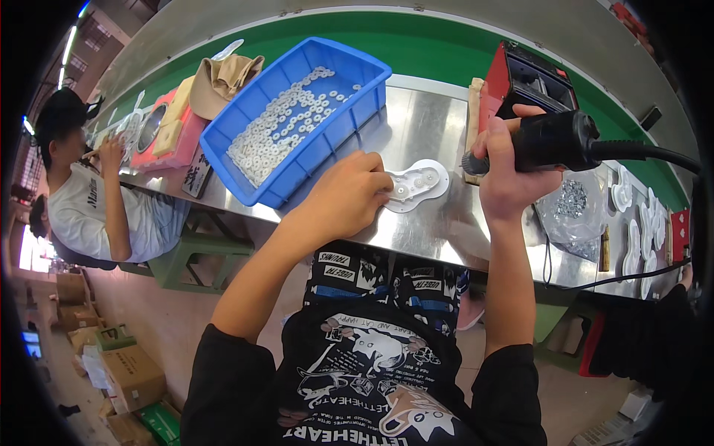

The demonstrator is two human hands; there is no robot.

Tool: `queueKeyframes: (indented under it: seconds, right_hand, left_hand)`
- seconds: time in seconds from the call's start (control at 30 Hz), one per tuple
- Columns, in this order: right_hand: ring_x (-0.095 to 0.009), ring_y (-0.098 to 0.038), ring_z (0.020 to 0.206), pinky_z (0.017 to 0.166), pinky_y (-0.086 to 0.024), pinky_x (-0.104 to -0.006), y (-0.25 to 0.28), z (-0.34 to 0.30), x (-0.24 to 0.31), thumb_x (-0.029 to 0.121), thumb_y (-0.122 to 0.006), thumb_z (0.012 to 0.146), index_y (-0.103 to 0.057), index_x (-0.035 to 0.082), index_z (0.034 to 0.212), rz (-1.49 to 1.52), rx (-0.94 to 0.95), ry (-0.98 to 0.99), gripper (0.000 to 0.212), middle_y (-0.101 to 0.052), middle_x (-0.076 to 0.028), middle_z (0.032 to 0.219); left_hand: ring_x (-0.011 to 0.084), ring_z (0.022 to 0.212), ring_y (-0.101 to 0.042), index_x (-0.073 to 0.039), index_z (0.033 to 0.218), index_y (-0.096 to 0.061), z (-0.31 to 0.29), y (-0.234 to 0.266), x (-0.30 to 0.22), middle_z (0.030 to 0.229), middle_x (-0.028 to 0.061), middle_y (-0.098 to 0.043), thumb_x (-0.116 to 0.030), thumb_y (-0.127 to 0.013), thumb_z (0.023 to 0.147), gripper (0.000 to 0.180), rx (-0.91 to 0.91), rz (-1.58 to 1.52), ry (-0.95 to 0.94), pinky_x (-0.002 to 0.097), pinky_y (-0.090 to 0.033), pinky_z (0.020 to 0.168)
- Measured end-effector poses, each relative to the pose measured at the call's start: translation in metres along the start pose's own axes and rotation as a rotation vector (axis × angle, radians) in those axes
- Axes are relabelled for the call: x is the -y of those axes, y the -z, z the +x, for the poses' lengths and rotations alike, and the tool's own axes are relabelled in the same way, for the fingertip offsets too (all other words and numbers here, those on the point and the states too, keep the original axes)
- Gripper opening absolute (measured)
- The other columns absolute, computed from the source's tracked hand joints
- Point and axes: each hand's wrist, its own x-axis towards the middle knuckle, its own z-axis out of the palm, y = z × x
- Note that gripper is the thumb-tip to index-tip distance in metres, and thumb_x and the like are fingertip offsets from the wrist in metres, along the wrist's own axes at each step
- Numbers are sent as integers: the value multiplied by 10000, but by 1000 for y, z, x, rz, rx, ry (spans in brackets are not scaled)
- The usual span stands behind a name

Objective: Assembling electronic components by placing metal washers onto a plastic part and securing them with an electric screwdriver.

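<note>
Fingers of my left hand (355, 187) pin the white plastic plate (416, 183) just beside them, right hand (509, 160) clenched round the black power screwdriver (554, 141), so I'd bring it down square, steady.

left hand (349, 195) pressing down, right hand (506, 167) clenched — raised

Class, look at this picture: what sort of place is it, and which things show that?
Probably a factory assembly line: a steel workbench, a blue bin of small white rings, and a corded power screwdriver in the right hand.
</note>
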Motion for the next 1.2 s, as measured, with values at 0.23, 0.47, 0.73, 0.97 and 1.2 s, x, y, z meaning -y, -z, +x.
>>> queueKeyframes:
  seconds: [0.23, 0.47, 0.73, 0.97, 1.2]
  right_hand:
    - [-122, -600, 550, 559, -514, -291, 4, 0, -5, -82, -656, 890, -581, -64, 1141, -14, 14, 43, 262, -627, -58, 687]
    - [-115, -601, 553, 559, -511, -279, 2, -1, -7, -71, -667, 896, -585, -60, 1139, -15, 10, 50, 257, -630, -48, 689]
    - [-127, -599, 547, 563, -516, -295, 0, 3, 1, -71, -656, 893, -568, -65, 1147, 21, 8, 24, 269, -621, -57, 680]
    - [-140, -553, 523, 524, -512, -310, 26, 24, 32, -46, -632, 875, -515, -74, 1201, 342, 12, 45, 347, -600, -70, 718]
    - [-150, -513, 469, 484, -461, -329, 56, 93, 74, -30, -650, 912, -553, -96, 1173, 237, 67, 52, 287, -558, -77, 637]
  left_hand:
    - [309, 927, -622, 5, 918, -740, 0, -4, -1, 952, 125, -648, -56, -742, 823, 113, -114, -76, -63, 402, -507, 820]
    - [288, 945, -629, -15, 864, -747, 28, -17, 1, 1001, 116, -669, -89, -745, 831, 81, -208, -170, -120, 388, -513, 827]
    - [296, 935, -660, 5, 872, -736, 34, -28, 10, 1031, 131, -692, -108, -746, 822, 124, -114, -329, 37, 383, -531, 823]
    - [332, 898, -646, -25, 895, -658, 40, -43, 3, 898, 149, -668, -122, -700, 783, 154, -219, -314, 47, 426, -512, 807]
    - [324, 889, -617, -56, 832, -651, 37, -50, -1, 885, 89, -644, -80, -659, 773, 64, -305, -104, 36, 429, -459, 815]
